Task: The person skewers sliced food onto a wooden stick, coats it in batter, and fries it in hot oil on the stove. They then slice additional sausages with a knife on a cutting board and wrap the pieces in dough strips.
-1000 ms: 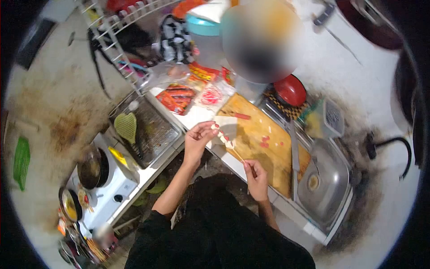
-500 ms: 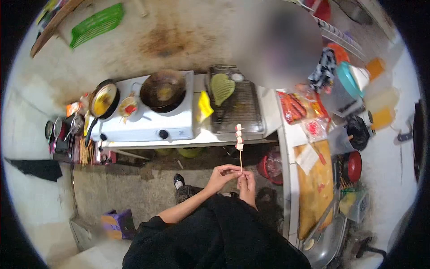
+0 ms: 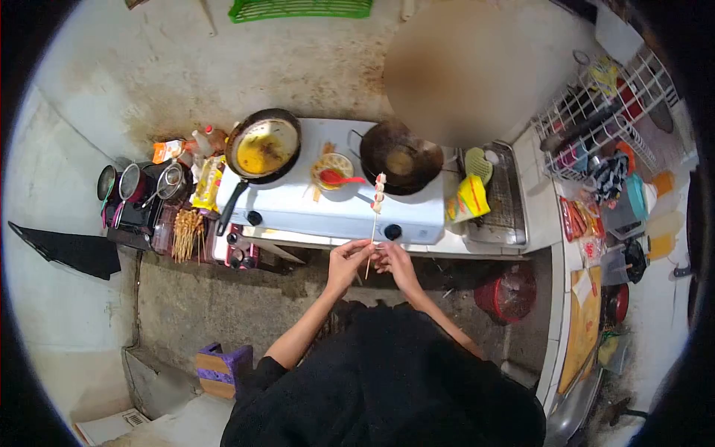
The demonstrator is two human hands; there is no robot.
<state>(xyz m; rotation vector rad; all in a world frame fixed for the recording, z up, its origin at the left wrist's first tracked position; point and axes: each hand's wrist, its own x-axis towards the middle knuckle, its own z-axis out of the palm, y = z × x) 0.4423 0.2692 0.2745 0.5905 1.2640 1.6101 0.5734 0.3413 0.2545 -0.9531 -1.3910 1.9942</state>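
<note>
A thin wooden skewer (image 3: 378, 195) with several white and reddish pieces threaded at its top stands almost upright in front of the stove. My left hand (image 3: 345, 265) is closed in a pinch on the bare stick. Curled fingers of my right hand (image 3: 395, 262) meet the stick from the other side, close to the left fingertips; they are slightly blurred. Beyond the skewer, a bowl (image 3: 333, 170) with a red spoon (image 3: 344, 179) sits on the white stove (image 3: 305, 212). A pan (image 3: 265, 147) with yellow liquid stands to its left, and a dark wok (image 3: 401, 160) to its right.
Several finished-looking skewers (image 3: 188, 235) lie left of the stove. A yellow packet (image 3: 469, 200) stands beside a wire-rack tray (image 3: 500, 205) at right. Farther right are a cutting board (image 3: 581, 328) and sausage packs (image 3: 581, 220). A red bin (image 3: 506, 292) and purple stool (image 3: 223, 369) are on the floor.
The view has swung left, bringing the stove in front of me. The skewer is now held higher along its stick, with the lower end showing below my hands.
</note>
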